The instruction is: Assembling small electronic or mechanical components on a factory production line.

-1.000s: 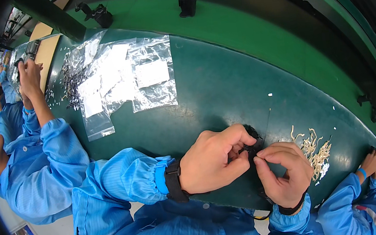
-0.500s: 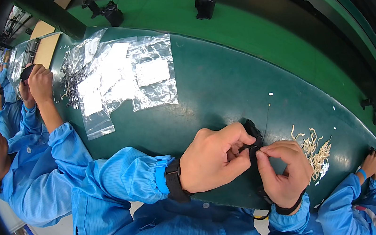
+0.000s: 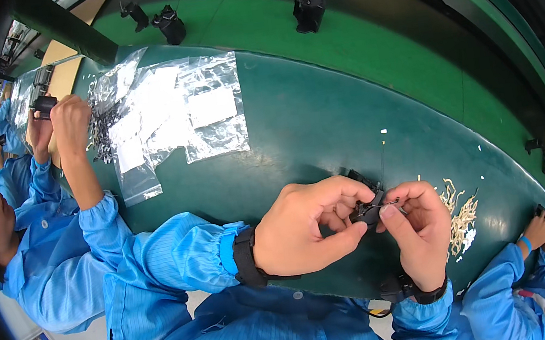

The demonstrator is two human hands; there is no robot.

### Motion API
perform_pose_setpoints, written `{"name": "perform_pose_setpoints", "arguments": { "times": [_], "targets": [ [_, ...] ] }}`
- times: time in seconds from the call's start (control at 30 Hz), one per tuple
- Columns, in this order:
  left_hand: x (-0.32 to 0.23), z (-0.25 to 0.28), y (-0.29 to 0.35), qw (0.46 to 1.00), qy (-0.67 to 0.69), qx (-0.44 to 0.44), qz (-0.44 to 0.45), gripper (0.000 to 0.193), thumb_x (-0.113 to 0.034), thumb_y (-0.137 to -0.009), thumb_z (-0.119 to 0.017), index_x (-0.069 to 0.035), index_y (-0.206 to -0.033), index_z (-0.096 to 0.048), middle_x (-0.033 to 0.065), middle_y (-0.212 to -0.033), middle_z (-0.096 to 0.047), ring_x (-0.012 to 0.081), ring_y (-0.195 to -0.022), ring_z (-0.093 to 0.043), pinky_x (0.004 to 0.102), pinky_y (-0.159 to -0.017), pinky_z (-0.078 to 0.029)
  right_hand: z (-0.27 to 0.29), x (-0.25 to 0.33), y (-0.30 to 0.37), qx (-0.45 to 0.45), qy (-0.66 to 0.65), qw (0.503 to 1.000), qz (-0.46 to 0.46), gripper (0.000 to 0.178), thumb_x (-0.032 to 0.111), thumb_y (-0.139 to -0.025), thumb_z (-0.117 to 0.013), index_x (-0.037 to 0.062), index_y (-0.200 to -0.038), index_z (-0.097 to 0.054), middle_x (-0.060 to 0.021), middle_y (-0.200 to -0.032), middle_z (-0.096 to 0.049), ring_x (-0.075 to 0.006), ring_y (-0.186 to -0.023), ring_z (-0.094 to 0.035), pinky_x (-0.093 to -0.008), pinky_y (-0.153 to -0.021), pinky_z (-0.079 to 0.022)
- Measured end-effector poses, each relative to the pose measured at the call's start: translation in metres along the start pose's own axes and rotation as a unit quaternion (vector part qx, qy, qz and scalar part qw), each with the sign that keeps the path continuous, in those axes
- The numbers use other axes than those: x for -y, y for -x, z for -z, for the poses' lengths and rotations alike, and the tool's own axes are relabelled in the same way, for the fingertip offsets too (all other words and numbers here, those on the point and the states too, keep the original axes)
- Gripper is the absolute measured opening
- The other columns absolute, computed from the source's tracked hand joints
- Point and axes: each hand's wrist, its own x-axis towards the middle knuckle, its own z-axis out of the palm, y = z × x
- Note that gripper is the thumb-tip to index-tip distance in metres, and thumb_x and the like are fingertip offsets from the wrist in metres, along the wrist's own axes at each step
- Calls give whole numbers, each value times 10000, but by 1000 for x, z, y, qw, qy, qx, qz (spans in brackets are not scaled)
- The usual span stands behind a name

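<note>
My left hand [image 3: 311, 230] grips a small black plastic part [image 3: 367, 211] between thumb and fingers. Close against it, my right hand [image 3: 421, 229] pinches a thin dark wire [image 3: 383, 166] at the part's right edge; the exact grip is partly hidden by the fingertips. The wire runs away from the fingers over the table and has a small white tip [image 3: 384, 131] at its far end. Beyond my left fingertips, more black material shows behind the part.
On the green table [image 3: 307, 117], clear plastic bags [image 3: 215, 129] with white labels lie at left, beside small dark pieces [image 3: 101, 134]. Beige strips [image 3: 461, 217] are heaped right of my hand. Black parts [image 3: 310, 10] stand on the green strip beyond. Co-workers' hands [image 3: 71, 121] [image 3: 541, 231] are at both sides.
My right fingers have shifted on the black part, which has turned so that more of its inside shows. At left, the co-worker's hands have moved apart a little around a black piece.
</note>
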Motion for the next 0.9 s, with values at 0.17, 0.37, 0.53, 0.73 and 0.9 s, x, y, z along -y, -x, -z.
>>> {"name": "perform_pose_setpoints", "arguments": {
  "times": [0.17,0.37,0.53,0.73,0.9],
  "targets": [
    [-2,1,-1,997,69,16,18,355,50,-894,-705,55,-1235,-605,98,-843,-699,108,-690,-691,234,-601,-534,9,1,-2,38,-46,998,-17,138,21,-968,-663,-23,-1086,-608,-73,-958,-661,-127,-804,-648,-262,-718,-536],
    [-3,4,-3,991,116,29,62,416,37,-910,-723,39,-1307,-600,111,-902,-713,108,-724,-693,229,-644,-550,11,1,-4,45,-92,994,-36,113,45,-985,-646,-19,-1069,-605,-63,-939,-662,-129,-791,-648,-273,-718,-534],
    [-2,3,-3,988,139,24,58,443,46,-913,-725,39,-1333,-587,112,-957,-720,116,-812,-709,238,-676,-567,0,-5,-2,-98,36,992,72,111,2,-950,-666,-12,-1043,-607,-88,-949,-665,-132,-753,-624,-278,-692,-520],
    [4,0,0,985,163,0,60,441,88,-910,-705,47,-1329,-577,139,-1066,-726,149,-902,-719,272,-713,-595,2,1,1,-57,349,858,373,196,-29,-797,-755,8,-986,-718,-128,-1011,-652,-231,-814,-608,-298,-688,-493],
    [9,4,0,998,62,-4,20,449,73,-875,-754,31,-1298,-611,148,-1046,-750,167,-918,-736,283,-752,-605,-5,-2,-5,-50,402,840,361,276,4,-752,-793,69,-1019,-762,-108,-1091,-636,-252,-880,-594,-317,-688,-493]
  ]
}}
